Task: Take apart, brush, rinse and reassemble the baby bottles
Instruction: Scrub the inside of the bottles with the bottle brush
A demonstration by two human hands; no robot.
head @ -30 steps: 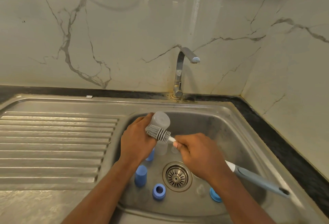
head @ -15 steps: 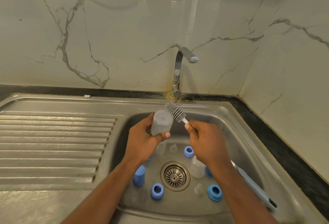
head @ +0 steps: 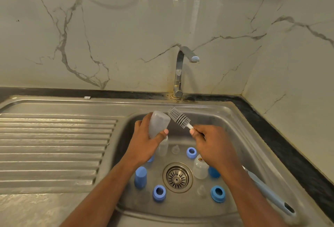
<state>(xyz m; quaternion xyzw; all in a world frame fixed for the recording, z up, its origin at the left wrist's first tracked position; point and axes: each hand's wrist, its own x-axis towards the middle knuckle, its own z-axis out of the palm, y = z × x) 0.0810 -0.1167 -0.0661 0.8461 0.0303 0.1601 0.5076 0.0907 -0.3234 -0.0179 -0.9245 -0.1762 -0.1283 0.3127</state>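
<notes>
My left hand (head: 144,141) grips a clear baby bottle (head: 158,123) above the sink basin (head: 240,123), tilted with its base toward the wall. My right hand (head: 213,142) pinches the neck of a grey bottle brush (head: 178,119), whose bristle head sits just right of the bottle, outside it. The brush's blue handle (head: 271,193) trails past my right forearm. In the basin stand two more clear bottles (head: 199,170) (head: 162,147), blue collar rings (head: 159,192) (head: 218,193) (head: 191,152), a blue cap (head: 140,176) and clear teats (head: 175,149).
A chrome tap (head: 180,71) rises behind the basin, spout turned right, with no water running. The drain strainer (head: 177,177) lies in the basin's middle. A ribbed steel drainboard (head: 54,145) stretches to the left. Marble walls close the back and right.
The brush came off the bottle's side and rose to the right of the bottle. My right hand shifted up and right, uncovering a bottle and ring in the basin.
</notes>
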